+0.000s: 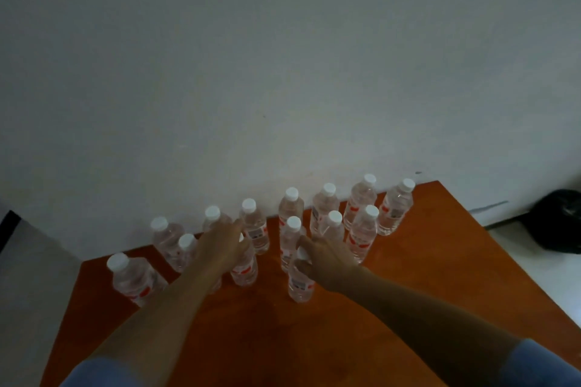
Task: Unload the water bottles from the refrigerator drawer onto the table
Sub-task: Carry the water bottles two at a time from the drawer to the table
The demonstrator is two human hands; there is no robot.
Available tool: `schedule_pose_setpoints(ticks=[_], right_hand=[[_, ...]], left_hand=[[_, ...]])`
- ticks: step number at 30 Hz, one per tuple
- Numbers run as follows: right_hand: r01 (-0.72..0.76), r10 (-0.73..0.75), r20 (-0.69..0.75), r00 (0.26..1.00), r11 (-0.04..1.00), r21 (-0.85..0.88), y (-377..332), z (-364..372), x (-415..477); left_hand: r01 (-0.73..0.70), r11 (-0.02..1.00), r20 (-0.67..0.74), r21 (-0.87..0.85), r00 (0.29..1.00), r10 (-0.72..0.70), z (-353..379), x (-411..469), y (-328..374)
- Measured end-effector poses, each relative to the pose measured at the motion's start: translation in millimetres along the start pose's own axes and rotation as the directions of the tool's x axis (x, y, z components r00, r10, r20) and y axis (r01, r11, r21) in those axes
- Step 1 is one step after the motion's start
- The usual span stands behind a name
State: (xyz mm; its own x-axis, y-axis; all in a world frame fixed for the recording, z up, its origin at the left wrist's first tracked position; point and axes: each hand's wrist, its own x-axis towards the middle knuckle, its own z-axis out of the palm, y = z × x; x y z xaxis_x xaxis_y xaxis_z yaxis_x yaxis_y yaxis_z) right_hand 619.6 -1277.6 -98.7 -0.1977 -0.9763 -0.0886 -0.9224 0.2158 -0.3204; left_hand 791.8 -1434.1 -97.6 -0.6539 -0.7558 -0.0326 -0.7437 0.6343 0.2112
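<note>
water bottles (pixel 364 231) upright on table (pixel 424 267), caps up, each hand (pixel 327 261) gripping one

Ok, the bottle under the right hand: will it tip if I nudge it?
Probably. The bottle under the right hand stands tall and narrow on the smooth table, so a high push would likely topple it. It looks full and may resist light nudges. If it falls, it could roll.

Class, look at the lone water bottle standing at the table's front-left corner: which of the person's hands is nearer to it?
Left. The left hand is just to the right of that corner bottle; the right hand lies farther right, closed on another bottle.
</note>
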Motion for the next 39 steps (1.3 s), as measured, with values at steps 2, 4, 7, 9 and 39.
schedule_pose_setpoints(ticks=[2, 4, 7, 9, 39], right_hand=[[-0.006, 0.006, -0.011, 1.0, 1.0, 0.003, 0.6, 1.9, -0.2], [-0.003, 0.003, -0.021, 1.0, 1.0, -0.005, 2.5, 2.0, -3.9], [-0.018, 0.018, -0.042, 0.999, 1.0, -0.004, 13.1, -3.4, -19.2], [-0.05, 0.05, -0.056, 0.997, 0.999, -0.008, 27.3, -12.4, -38.1], [-0.972, 0.967, -0.143, 0.209, 0.222, 0.082, 478.9, -123.8, -878.1]], left_hand=[[0.007, 0.999, -0.02, 0.031, 1.0, -0.007, -1.1, 3.2, 0.3], [0.014, 0.996, -0.047, 0.089, 0.999, -0.01, -4.8, 5.3, 2.6], [-0.019, 0.979, -0.136, 0.204, 0.99, 0.047, -20.0, 8.4, 21.1], [-0.052, 0.977, -0.171, 0.208, 0.981, 0.089, -33.1, 9.3, 46.1], [-0.98, 0.198, 0.132, -0.005, 0.196, 0.972, 137.8, -322.3, 1012.9]])
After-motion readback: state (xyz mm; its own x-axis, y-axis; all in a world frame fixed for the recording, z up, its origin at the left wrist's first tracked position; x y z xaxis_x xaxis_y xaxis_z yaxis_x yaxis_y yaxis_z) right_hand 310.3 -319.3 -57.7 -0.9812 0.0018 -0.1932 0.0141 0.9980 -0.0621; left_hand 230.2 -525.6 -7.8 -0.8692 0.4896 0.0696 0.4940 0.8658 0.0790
